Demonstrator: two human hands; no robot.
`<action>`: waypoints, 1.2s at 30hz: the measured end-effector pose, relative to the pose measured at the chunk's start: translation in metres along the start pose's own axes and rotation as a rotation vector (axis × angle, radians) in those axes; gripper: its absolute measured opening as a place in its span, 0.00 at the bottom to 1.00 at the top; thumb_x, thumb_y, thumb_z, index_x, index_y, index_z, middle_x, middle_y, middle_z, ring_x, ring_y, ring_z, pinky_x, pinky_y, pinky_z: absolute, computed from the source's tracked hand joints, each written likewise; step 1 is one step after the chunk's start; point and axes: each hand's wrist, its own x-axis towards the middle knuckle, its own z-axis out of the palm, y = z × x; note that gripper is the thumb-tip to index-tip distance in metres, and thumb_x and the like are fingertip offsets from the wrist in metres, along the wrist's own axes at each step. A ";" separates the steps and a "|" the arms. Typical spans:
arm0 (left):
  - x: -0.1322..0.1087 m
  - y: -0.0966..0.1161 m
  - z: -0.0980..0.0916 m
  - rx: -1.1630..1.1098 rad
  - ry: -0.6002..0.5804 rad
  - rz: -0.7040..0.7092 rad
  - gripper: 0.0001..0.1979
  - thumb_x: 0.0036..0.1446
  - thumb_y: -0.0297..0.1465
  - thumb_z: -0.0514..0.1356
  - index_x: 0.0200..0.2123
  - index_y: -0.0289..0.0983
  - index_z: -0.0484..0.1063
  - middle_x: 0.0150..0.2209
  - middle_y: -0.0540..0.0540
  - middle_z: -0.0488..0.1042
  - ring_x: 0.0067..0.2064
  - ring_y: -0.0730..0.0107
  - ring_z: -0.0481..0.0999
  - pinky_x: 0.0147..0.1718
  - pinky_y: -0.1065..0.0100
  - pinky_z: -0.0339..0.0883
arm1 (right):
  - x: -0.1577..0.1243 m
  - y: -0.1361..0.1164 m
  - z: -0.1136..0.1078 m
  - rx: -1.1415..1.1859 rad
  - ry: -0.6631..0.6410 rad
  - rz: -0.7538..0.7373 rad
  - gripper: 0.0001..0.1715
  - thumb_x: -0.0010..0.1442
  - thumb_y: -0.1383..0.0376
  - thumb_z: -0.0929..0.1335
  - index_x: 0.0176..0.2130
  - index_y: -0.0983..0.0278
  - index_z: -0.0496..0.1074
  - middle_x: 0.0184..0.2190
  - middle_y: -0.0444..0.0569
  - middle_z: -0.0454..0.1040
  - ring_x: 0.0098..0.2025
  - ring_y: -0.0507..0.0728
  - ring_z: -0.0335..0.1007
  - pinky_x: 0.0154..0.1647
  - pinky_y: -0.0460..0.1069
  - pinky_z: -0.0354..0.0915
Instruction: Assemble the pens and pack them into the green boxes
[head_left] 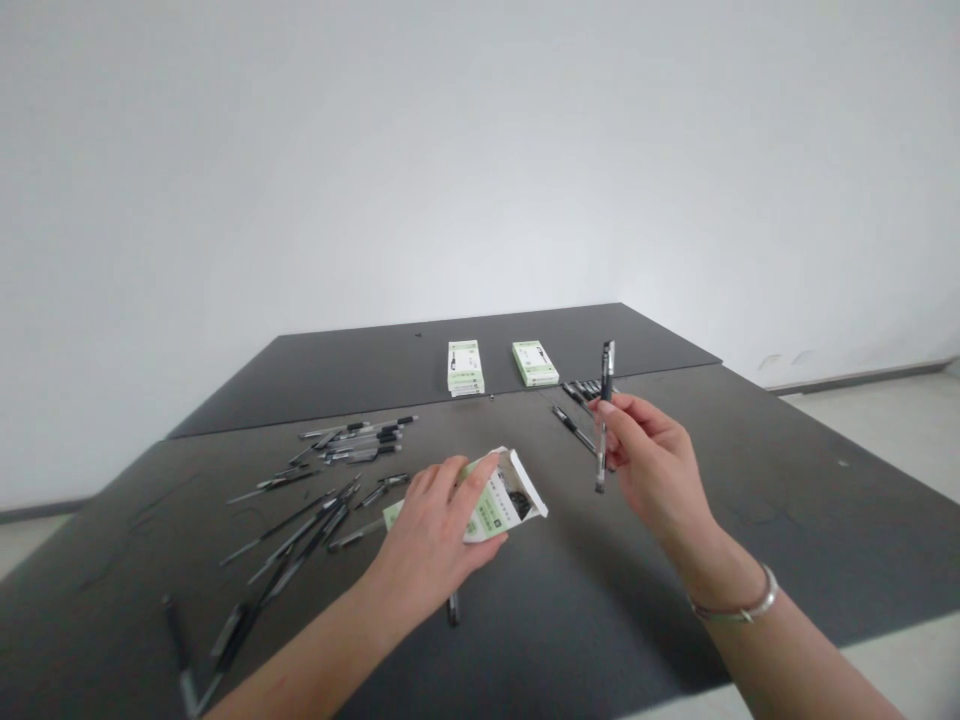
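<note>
My left hand [442, 530] is wrapped round a small white and green pen box [495, 500], tilted with its open end toward the right. Dark pen ends show inside that opening. Raised to the right of the box, my right hand [652, 465] pinches a clear-barrelled black pen [604, 420], held upright between thumb and fingers. Behind the right hand lie a single pen [574, 428] and a row of several pens [581, 390], partly hidden by the fingers. Under my left hand the tip of another pen [453, 608] sticks out.
Many loose pens [307, 535] and another group of pens [364, 440] are scattered over the left of the black table [787, 480]. Farther back stand a stack of pen boxes [465, 365] and another pen box [535, 362]. A white wall [480, 150] rises behind.
</note>
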 end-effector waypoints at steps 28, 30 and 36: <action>-0.005 0.002 -0.007 0.004 0.048 0.039 0.38 0.53 0.33 0.65 0.64 0.43 0.52 0.53 0.40 0.65 0.52 0.51 0.67 0.52 0.51 0.63 | -0.054 -0.013 0.044 -0.222 -0.205 -0.252 0.21 0.68 0.64 0.59 0.60 0.59 0.59 0.46 0.53 0.75 0.34 0.54 0.74 0.35 0.51 0.73; -0.006 0.001 -0.004 0.004 0.057 0.034 0.38 0.53 0.33 0.64 0.64 0.43 0.51 0.53 0.40 0.65 0.53 0.51 0.67 0.53 0.51 0.63 | -0.052 -0.011 0.044 -0.384 -0.230 -0.395 0.21 0.68 0.66 0.58 0.59 0.61 0.62 0.51 0.56 0.72 0.49 0.60 0.71 0.49 0.57 0.70; -0.006 0.000 -0.003 -0.011 0.033 0.032 0.38 0.53 0.33 0.65 0.64 0.43 0.51 0.54 0.40 0.65 0.53 0.51 0.67 0.53 0.51 0.63 | -0.047 -0.004 0.046 -0.415 -0.268 -0.390 0.20 0.69 0.68 0.57 0.58 0.62 0.62 0.51 0.55 0.73 0.50 0.57 0.71 0.52 0.55 0.68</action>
